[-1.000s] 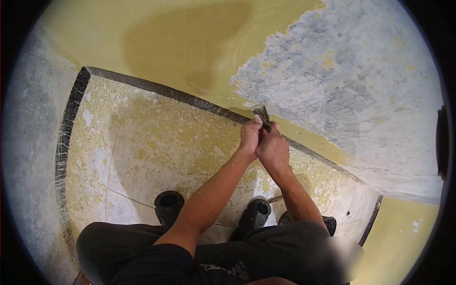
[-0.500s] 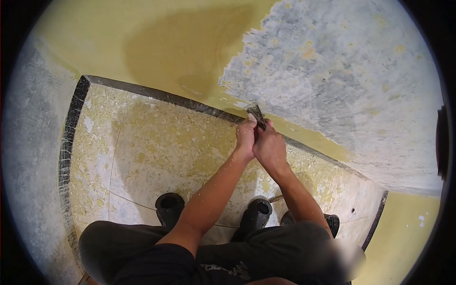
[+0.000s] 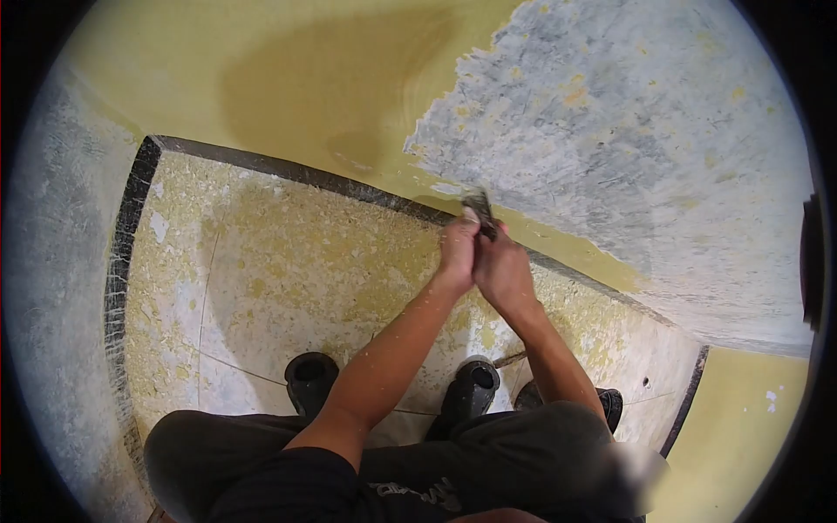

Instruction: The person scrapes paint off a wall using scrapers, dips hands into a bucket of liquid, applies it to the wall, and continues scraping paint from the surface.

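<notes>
A scraper [image 3: 477, 204] with a dark, whitish-smeared blade is held between both hands, its blade at the lower part of the yellow wall. My left hand [image 3: 457, 248] is closed on it, thumb lying along the tool. On the right side, my right hand [image 3: 506, 268] is closed around the handle, pressed against the left. Much of the handle is hidden by the fingers. Above the blade, the yellow paint [image 3: 349, 96] meets a bared grey-white patch [image 3: 602, 131] along a ragged edge.
A black skirting strip [image 3: 288, 169] runs along the wall's foot. Paint flakes cover the tiled floor [image 3: 305, 261]. Dark shoes [image 3: 471, 390] stand below my arms, and a dark footwear piece [image 3: 611, 408] shows by my right knee. A grey wall [image 3: 61, 261] stands at left.
Both hands and the scraper have shifted slightly right; the blade is blurred now. A small pale scraped spot shows more clearly just left of the blade.
</notes>
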The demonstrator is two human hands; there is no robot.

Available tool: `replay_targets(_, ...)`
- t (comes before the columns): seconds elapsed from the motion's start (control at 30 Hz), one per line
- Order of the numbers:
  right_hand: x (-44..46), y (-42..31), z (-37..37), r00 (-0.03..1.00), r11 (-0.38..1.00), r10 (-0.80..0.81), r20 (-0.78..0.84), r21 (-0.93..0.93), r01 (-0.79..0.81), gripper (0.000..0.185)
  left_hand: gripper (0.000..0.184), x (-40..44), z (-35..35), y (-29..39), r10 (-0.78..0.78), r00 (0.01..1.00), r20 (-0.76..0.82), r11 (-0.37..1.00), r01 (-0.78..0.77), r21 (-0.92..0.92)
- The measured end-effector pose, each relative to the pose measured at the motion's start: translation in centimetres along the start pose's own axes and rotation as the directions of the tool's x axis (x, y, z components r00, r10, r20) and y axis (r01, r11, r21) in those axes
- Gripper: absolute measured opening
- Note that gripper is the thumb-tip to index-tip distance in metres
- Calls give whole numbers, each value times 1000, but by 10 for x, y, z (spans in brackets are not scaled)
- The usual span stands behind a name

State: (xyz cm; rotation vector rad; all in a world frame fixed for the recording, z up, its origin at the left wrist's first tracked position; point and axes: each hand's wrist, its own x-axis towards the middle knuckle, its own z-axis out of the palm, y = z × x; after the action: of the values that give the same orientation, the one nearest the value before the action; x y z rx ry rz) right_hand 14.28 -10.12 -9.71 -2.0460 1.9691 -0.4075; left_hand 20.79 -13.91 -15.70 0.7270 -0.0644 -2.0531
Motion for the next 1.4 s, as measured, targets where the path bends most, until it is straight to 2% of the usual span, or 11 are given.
replay_targets(0.07,-10,7,-8,992,991,121,-30,64,-119,23,36,-7,8,-6,-106,993,41,974,96,205)
replay_targets(0.2,-12,12,-16,990,990,101,-98,105,-91,19,28,-4,17,-20,-53,998,39,998,54,-33)
replay_targets(0.37,-11,15,-1,984,995,36,-173,98,-19,25,24,2,8,-17,-6,1000,18,993,4,115)
replay_targets(0.43,-11,16,-1,972,960,227,-55,181,-213,22,24,2,8,-20,13,1000,-7,988,-12,156)
replay_targets(0.63,-8,41,16,970,974,-27,-242,213,80,22,22,5,9,-22,107,994,-15,972,-101,210)
replay_targets(0.73,6,29,15,980,955,13,-197,292,46,21,32,11,4,-12,261,965,-9,935,-251,251)
replay_targets(0.83,8,19,17,984,959,57,-170,282,-7,24,41,7,1,0,206,978,17,962,-206,177)
replay_targets(0.93,2,25,29,948,960,4,-318,267,86,28,34,6,3,-5,219,975,47,950,-224,218)
replay_targets(1.07,-14,40,33,965,959,179,-192,252,-128,33,26,19,-11,-30,188,977,105,948,-208,240)
replay_targets(1.27,-7,47,38,952,966,28,-304,254,53,29,22,31,-22,-31,133,986,97,924,-159,349)
replay_targets(1.4,10,22,27,973,946,96,-208,322,-25,24,21,11,-2,-8,240,971,19,943,-237,232)
